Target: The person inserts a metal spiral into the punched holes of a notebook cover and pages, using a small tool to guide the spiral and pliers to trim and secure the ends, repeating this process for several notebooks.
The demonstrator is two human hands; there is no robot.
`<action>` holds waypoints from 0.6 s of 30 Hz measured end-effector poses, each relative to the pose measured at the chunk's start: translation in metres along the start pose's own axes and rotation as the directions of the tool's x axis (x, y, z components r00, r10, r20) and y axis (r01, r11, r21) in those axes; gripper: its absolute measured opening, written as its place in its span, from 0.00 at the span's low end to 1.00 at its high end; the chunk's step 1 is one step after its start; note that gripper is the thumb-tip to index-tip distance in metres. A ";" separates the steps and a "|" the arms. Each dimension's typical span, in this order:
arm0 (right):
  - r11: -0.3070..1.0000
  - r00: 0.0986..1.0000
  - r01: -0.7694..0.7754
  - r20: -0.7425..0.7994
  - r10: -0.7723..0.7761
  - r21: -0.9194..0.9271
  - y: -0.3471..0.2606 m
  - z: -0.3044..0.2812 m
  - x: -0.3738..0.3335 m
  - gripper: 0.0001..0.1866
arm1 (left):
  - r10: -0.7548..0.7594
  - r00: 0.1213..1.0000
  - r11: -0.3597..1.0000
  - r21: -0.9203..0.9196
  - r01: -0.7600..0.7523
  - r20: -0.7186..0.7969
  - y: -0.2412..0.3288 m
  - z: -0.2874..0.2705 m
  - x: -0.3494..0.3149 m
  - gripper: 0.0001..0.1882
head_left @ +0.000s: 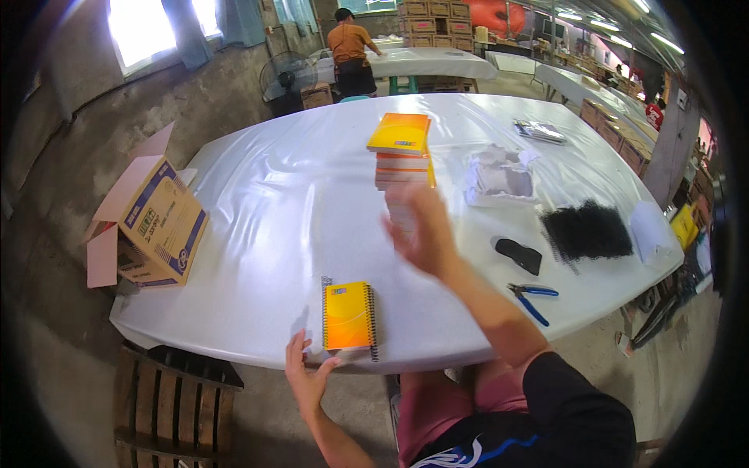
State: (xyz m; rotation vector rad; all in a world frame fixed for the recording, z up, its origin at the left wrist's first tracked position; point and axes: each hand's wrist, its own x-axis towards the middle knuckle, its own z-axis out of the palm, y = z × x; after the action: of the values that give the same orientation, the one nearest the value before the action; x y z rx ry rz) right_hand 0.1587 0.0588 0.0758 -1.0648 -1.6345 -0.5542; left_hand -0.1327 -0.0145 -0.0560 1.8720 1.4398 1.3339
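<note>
the left hand (308, 373), spread wide, could nudge the spiral notebooks (348, 316) askew. the right hand (421, 230), grip too blurred to tell, could topple the notebook stack (399, 134) by brushing it.

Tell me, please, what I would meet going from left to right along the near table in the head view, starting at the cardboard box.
Cardboard box → left hand → yellow-orange spiral notebook → notebook stack → white box → black pile.
</note>
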 end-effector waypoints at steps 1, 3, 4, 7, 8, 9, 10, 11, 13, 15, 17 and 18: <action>0.976 0.975 -0.216 -0.046 0.217 0.038 0.014 -0.010 0.021 0.17 | 0.007 1.000 1.000 -0.017 -0.008 -0.028 0.003 0.003 -0.001 0.43; 0.805 0.801 -0.593 0.102 0.590 -0.006 0.044 -0.033 0.067 0.30 | -0.005 0.990 1.000 0.010 0.007 -0.143 0.010 0.010 -0.001 0.38; 0.755 0.744 -0.652 0.139 0.654 -0.066 0.065 -0.040 0.084 0.38 | -0.004 0.976 1.000 0.010 0.007 -0.218 0.012 0.014 0.000 0.36; 0.677 0.595 -0.672 0.326 0.735 -0.300 0.094 -0.028 0.111 0.52 | 0.024 0.893 0.999 0.041 -0.006 -0.448 0.020 0.019 0.002 0.22; 0.679 0.576 -0.679 0.371 0.729 -0.279 0.102 -0.024 0.111 0.54 | 0.035 0.870 0.999 0.051 -0.011 -0.492 0.028 0.019 0.003 0.20; 0.679 0.553 -0.688 0.422 0.719 -0.255 0.102 -0.019 0.111 0.55 | 0.043 0.844 0.998 0.065 -0.009 -0.535 0.034 0.017 0.002 0.18; 0.679 0.529 -0.697 0.473 0.705 -0.232 0.105 -0.017 0.110 0.57 | 0.084 0.827 0.994 0.104 -0.031 -0.555 0.039 0.016 0.003 0.14; 0.665 0.508 -0.709 0.484 0.712 -0.234 0.110 -0.023 0.110 0.57 | 0.107 0.820 0.990 0.134 -0.038 -0.562 0.042 0.014 0.003 0.14; 0.645 0.464 -0.730 0.530 0.710 -0.225 0.092 -0.036 0.121 0.56 | 0.152 0.797 0.977 0.213 -0.030 -0.584 0.044 0.003 -0.002 0.13; 0.706 0.503 -0.649 0.538 0.677 -0.282 0.099 -0.036 0.124 0.57 | 0.171 0.785 0.971 0.239 -0.031 -0.595 0.053 0.000 -0.003 0.12; 0.746 0.580 -0.597 0.484 0.656 -0.295 0.105 -0.034 0.121 0.57 | 0.214 0.769 0.960 0.277 -0.051 -0.602 0.066 0.000 -0.002 0.13; 0.757 0.637 -0.586 0.413 0.650 -0.288 0.112 -0.033 0.116 0.57 | 0.248 0.759 0.952 0.296 -0.077 -0.602 0.075 0.005 0.002 0.14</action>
State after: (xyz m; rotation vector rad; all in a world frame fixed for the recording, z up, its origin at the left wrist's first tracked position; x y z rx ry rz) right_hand 0.2663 0.1307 0.1777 -1.8835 -1.5088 0.1064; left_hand -0.0910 -0.0397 0.0018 1.8116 1.8718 2.1073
